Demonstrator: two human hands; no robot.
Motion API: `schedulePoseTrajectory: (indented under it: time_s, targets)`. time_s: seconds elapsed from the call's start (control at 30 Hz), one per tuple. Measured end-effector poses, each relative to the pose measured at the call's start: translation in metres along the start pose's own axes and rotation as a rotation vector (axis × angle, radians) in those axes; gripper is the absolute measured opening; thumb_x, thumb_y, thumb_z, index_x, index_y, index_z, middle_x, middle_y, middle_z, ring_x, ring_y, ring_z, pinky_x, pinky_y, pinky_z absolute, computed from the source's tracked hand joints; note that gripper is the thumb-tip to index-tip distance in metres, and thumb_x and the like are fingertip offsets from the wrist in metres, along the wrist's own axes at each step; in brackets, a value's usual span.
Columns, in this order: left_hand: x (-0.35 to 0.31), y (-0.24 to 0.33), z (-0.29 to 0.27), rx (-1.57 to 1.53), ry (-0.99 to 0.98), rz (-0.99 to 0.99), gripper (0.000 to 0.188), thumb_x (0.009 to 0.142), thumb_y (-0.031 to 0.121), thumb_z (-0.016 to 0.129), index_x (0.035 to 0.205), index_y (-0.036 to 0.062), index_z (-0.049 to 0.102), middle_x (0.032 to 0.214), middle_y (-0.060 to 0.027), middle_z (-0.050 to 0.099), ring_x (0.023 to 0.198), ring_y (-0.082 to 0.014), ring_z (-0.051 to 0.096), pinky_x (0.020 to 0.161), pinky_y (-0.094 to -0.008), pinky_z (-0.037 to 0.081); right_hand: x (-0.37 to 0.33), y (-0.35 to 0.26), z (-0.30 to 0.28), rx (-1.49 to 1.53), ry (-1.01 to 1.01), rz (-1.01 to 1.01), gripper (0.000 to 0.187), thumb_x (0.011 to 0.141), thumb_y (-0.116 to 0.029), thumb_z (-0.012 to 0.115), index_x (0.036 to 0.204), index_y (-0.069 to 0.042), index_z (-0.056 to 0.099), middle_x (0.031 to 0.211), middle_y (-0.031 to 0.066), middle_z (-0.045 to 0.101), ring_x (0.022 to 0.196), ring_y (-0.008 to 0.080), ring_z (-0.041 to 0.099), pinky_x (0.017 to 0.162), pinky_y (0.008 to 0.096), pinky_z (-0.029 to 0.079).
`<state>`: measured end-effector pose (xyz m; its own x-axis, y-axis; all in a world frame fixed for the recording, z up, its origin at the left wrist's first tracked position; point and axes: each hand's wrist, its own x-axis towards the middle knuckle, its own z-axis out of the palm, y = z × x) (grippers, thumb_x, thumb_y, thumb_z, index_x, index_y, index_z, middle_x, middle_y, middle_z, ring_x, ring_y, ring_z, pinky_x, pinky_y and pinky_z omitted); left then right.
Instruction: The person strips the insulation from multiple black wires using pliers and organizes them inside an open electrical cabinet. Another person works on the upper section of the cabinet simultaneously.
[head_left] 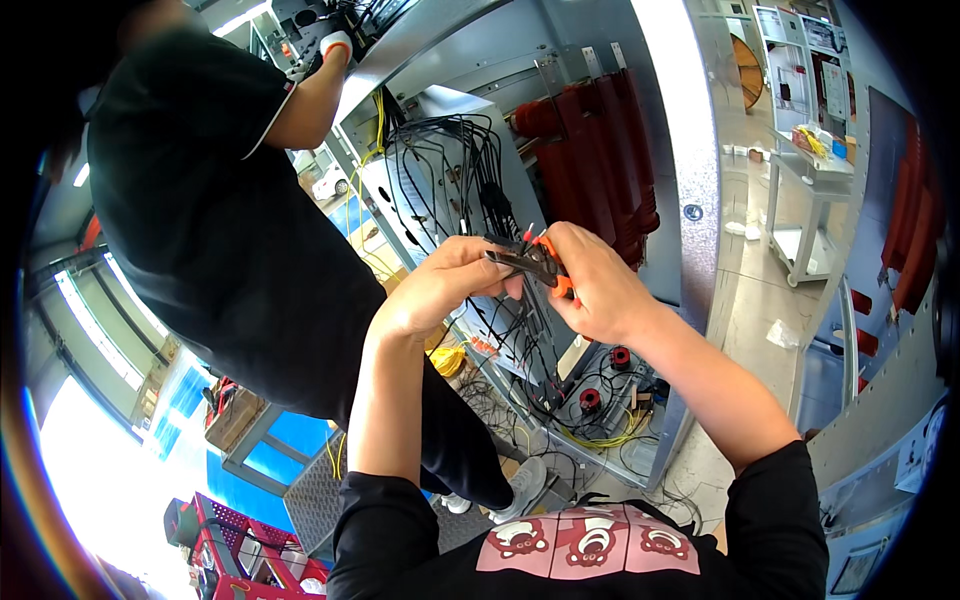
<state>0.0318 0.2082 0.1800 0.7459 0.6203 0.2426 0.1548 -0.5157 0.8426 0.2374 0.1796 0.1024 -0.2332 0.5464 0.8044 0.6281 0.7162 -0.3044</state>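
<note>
In front of an open metal cabinet [700,200], my right hand [603,285] is closed around pliers with orange handles and dark jaws [535,263]. My left hand [440,285] is closed in a pinch right at the jaws, on what looks like a thin black wire; its end is hard to make out. Small red tips [530,235] show just above the pliers. Behind my hands, a bundle of black wires [490,200] hangs over a grey metal box [400,185] inside the cabinet. Dark red ribbed insulators [600,160] stand to its right.
Close on my left stands a co-worker in black [240,230], a gloved hand [336,43] raised to equipment. Red ring-shaped parts [591,400] and yellow wires [610,438] lie in the cabinet's bottom. A grey cart [810,175] stands right. A red toolbox [225,560] is lower left.
</note>
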Motion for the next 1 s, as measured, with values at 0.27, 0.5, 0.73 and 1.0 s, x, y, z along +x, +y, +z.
schedulePoseTrajectory:
  time_s: [0.27, 0.5, 0.73, 1.0]
  targets:
    - [0.003, -0.025, 0.013, -0.033, -0.023, 0.096, 0.034, 0.099, 0.034, 0.054, 0.092, 0.0015, 0.063, 0.086, -0.0002, 0.06, 0.084, -0.0084, 0.052, 0.08, -0.0246, 0.042, -0.026, 0.002, 0.028, 0.431, 0.14, 0.262, 0.02, 0.086, -0.013, 0.06, 0.092, -0.003, 0.044, 0.074, 0.0118, 0.055, 0.068, 0.0306, 0.057, 0.066, 0.0375, 0.045]
    - [-0.02, -0.058, 0.032, 0.677, 0.214, 0.393, 0.025, 0.101, 0.024, 0.046, 0.102, 0.0045, 0.061, 0.101, -0.0076, 0.06, 0.099, -0.0247, 0.052, 0.096, -0.0377, 0.036, -0.084, 0.015, 0.047, 1.051, 0.261, 0.478, 0.023, 0.094, -0.019, 0.057, 0.11, -0.005, 0.048, 0.083, -0.0012, 0.047, 0.071, 0.0067, 0.042, 0.066, 0.0227, 0.037]
    - [-0.051, -0.124, 0.045, 0.641, 0.589, 0.506, 0.022, 0.101, 0.023, 0.043, 0.096, 0.0065, 0.057, 0.109, -0.0096, 0.059, 0.114, -0.0314, 0.045, 0.106, -0.0477, 0.024, -0.126, 0.014, 0.076, 1.076, 0.182, 0.653, 0.025, 0.093, -0.017, 0.059, 0.113, -0.004, 0.05, 0.094, 0.0026, 0.053, 0.086, 0.0112, 0.052, 0.079, 0.0263, 0.043]
    - [-0.039, -0.159, 0.072, 0.439, 0.727, 0.378, 0.031, 0.102, 0.032, 0.041, 0.108, 0.0068, 0.058, 0.138, -0.0144, 0.044, 0.127, -0.0332, 0.035, 0.107, -0.0466, 0.025, -0.1, 0.023, 0.114, 1.229, 0.092, 0.745, 0.025, 0.094, -0.015, 0.057, 0.115, -0.002, 0.057, 0.115, 0.01, 0.066, 0.092, 0.012, 0.06, 0.08, 0.0271, 0.047]
